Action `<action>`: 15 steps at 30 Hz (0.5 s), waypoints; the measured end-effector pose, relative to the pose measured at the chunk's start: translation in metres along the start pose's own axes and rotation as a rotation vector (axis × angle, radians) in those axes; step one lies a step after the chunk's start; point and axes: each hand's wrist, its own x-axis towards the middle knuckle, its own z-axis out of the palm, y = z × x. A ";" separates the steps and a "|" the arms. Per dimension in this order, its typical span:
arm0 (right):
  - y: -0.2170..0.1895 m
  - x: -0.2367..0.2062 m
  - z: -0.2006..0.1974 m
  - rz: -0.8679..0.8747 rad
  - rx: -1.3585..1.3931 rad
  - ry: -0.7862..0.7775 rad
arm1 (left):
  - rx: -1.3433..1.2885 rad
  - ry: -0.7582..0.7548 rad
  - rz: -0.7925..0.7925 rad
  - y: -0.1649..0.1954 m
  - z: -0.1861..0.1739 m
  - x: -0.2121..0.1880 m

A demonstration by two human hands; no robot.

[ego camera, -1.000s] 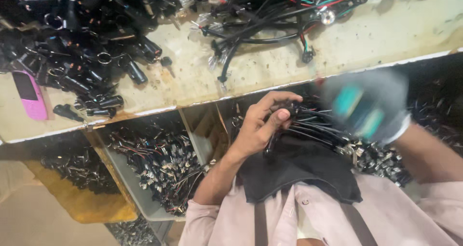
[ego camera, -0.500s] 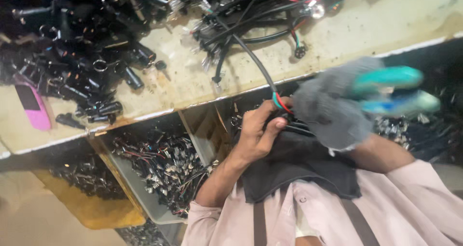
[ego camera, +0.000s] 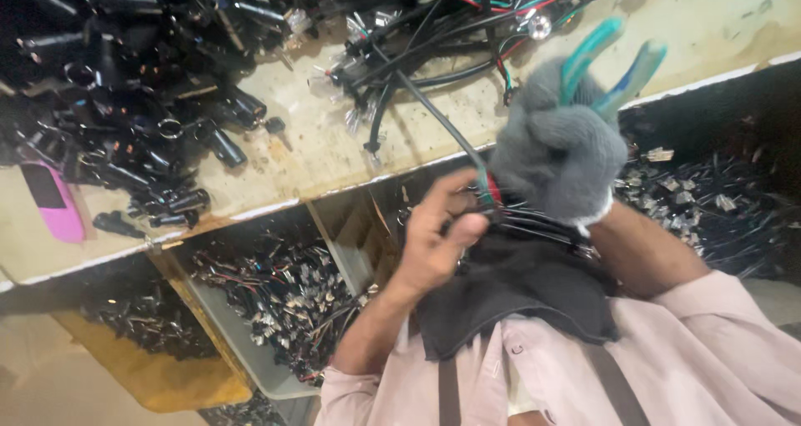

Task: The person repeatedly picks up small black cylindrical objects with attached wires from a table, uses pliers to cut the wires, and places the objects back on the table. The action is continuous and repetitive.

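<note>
workshop | wire harnesses (ego camera: 467, 25) heaped on workbench (ego camera: 334, 155) | parts bins (ego camera: 275, 309)

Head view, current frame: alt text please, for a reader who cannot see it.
A bare left hand pinches a black cable while the grey-gloved right hand grips teal-handled pliers at the same spot, above a dark cloth on the person's lap. Behind, a worn workbench holds tangled wire harnesses and black parts; bins of small connectors sit below.

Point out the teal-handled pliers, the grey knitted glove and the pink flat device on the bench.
Teal-handled pliers (ego camera: 613, 63), head view, on the handles above the fist.
Grey knitted glove (ego camera: 561, 155), head view, on the back of the right hand.
Pink flat device (ego camera: 60, 205), head view, on its pink edge.
</note>
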 end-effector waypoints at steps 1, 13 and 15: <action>0.000 0.017 0.004 -0.098 -0.061 0.000 | -0.223 -0.082 -0.010 0.010 0.004 -0.005; 0.013 0.066 -0.061 -0.238 -1.180 -0.377 | 1.314 -0.272 0.229 0.033 -0.040 -0.021; 0.016 0.059 -0.068 -0.298 -1.197 -0.349 | 1.387 -0.079 0.258 0.041 -0.064 -0.007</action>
